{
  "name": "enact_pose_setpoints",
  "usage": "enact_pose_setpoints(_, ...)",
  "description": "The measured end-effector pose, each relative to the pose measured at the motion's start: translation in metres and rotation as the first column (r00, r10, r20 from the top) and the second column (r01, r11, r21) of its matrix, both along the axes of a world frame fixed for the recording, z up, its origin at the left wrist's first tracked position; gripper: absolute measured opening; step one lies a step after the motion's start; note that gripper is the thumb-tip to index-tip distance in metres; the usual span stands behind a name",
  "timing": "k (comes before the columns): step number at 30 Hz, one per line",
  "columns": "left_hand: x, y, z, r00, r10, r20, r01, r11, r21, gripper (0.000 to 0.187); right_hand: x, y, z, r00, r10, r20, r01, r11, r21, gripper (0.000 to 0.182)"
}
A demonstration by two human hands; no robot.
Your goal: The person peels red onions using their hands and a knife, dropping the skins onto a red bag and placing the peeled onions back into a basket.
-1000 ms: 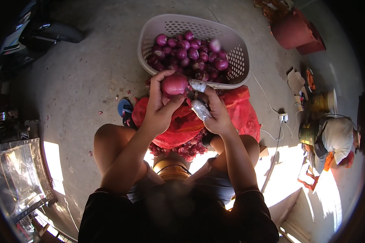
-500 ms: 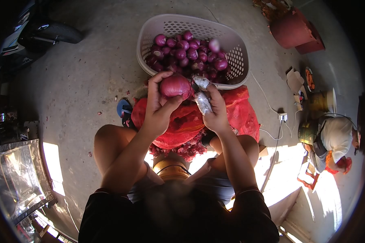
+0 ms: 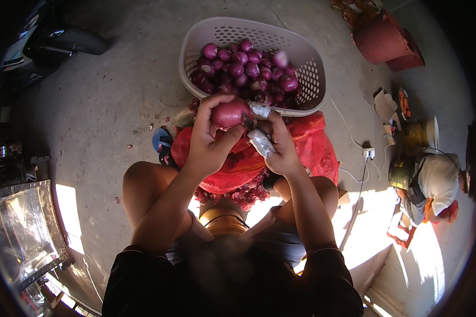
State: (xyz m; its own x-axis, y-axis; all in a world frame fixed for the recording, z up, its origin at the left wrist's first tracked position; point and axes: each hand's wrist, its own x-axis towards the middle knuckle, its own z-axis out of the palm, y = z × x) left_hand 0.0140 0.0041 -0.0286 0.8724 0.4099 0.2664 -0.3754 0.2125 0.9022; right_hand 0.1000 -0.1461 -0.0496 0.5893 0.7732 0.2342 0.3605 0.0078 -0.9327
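My left hand [image 3: 209,138] is closed around a large red onion [image 3: 230,113], with the fingers over its far side and the thumb at its near right. On my right hand [image 3: 281,148], the thumb and index finger are wrapped in silver foil or tape [image 3: 261,143]. These wrapped fingers pinch at the onion's right end, where a small dark blade-like piece [image 3: 247,121] shows against the skin. Below both hands lies a red mesh sack [image 3: 222,177], with loose onion skins [image 3: 243,195] on its near side. Beyond them stands a pale perforated basket [image 3: 193,39] holding many peeled purple onions [image 3: 252,70].
A yellow container [image 3: 219,219] sits between my knees. To the right are a power cord with a plug [image 3: 368,152] and another person [image 3: 439,179] bending low. Red tubs [image 3: 383,37] stand at far right, a motorbike wheel [image 3: 76,42] at far left.
The onion has turned slightly in my left hand and shifted a little right. My right hand has moved slightly left, and a dark piece now shows at the onion's end.
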Motion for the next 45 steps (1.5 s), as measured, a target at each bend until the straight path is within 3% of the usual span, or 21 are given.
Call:
enact_pose_setpoints(1,0.0,0.001,-0.001,1.0,0.021,0.013,-0.022,0.996,0.089,0.052,0.0,-0.001,0.003,1.0,-0.006,-0.015,0.006,1.0,-0.016,0.057)
enact_pose_setpoints(8,0.0,0.0,0.003,0.996,0.03,0.089,-0.037,0.996,0.082,0.052,0.001,0.002,0.006,1.0,-0.028,0.003,0.027,0.996,0.085,0.047)
enact_pose_setpoints(14,0.001,-0.001,0.003,0.991,0.027,0.128,-0.042,0.992,0.118,0.052,-0.002,0.004,0.011,0.989,-0.056,-0.139,0.074,0.988,0.133,0.043)
enact_pose_setpoints(16,0.002,0.001,0.003,0.986,0.002,0.166,-0.032,0.984,0.177,0.053,0.0,0.002,0.017,0.961,-0.06,-0.271,0.092,0.99,0.107,0.042)
enact_pose_setpoints(19,0.0,-0.002,0.005,0.991,0.027,0.134,-0.04,0.995,0.095,0.055,0.003,-0.003,0.021,0.919,-0.033,-0.393,0.096,0.985,0.142,0.04)
enact_pose_setpoints(24,-0.004,0.0,0.007,0.998,-0.01,0.061,0.015,0.998,-0.067,0.055,0.004,-0.007,0.022,0.963,0.061,-0.263,-0.014,0.984,0.176,0.042)
enact_pose_setpoints(25,-0.006,0.0,0.007,0.999,-0.026,0.042,0.031,0.994,-0.103,0.054,0.004,-0.011,0.021,0.941,0.086,-0.328,-0.035,0.987,0.158,0.04)
enact_pose_setpoints(28,-0.007,0.005,0.012,0.992,-0.076,-0.096,0.051,0.969,-0.243,0.052,0.007,-0.013,0.036,0.981,0.163,-0.103,-0.157,0.986,0.061,0.037)
enact_pose_setpoints(29,-0.007,0.005,0.011,0.992,-0.059,-0.109,0.035,0.977,-0.21,0.051,0.005,-0.015,0.043,0.955,0.199,-0.219,-0.192,0.98,0.055,0.035)
enact_pose_setpoints(31,-0.006,0.006,0.006,0.991,-0.024,-0.134,0.004,0.99,-0.144,0.051,0.01,-0.024,0.041,0.906,0.342,-0.251,-0.333,0.94,0.076,0.041)
enact_pose_setpoints(32,-0.006,0.006,0.008,0.991,-0.042,-0.129,0.012,0.973,-0.229,0.05,0.011,-0.025,0.039,0.873,0.404,-0.274,-0.393,0.915,0.097,0.043)
enact_pose_setpoints(37,-0.012,0.008,0.016,0.968,-0.247,-0.035,0.176,0.775,-0.607,0.046,0.008,-0.029,0.034,0.923,0.253,-0.29,-0.24,0.968,0.081,0.057)
enact_pose_setpoints(38,-0.011,0.008,0.016,0.971,-0.234,-0.057,0.152,0.781,-0.606,0.046,0.009,-0.029,0.034,0.93,0.226,-0.29,-0.216,0.974,0.065,0.059)
enact_pose_setpoints(39,-0.01,0.008,0.015,0.972,-0.219,-0.079,0.128,0.786,-0.605,0.046,0.012,-0.03,0.04,0.876,0.251,-0.412,-0.271,0.962,0.011,0.055)
enact_pose_setpoints(42,-0.009,0.008,0.017,0.967,-0.216,-0.135,0.103,0.816,-0.568,0.043,0.006,-0.02,0.037,0.987,0.1,-0.125,-0.102,0.995,-0.013,0.052)
enact_pose_setpoints(45,-0.011,0.01,0.017,0.935,-0.31,-0.17,0.144,0.773,-0.618,0.042,0.006,-0.02,0.028,0.998,0.064,0.0,-0.064,0.993,-0.094,0.056)
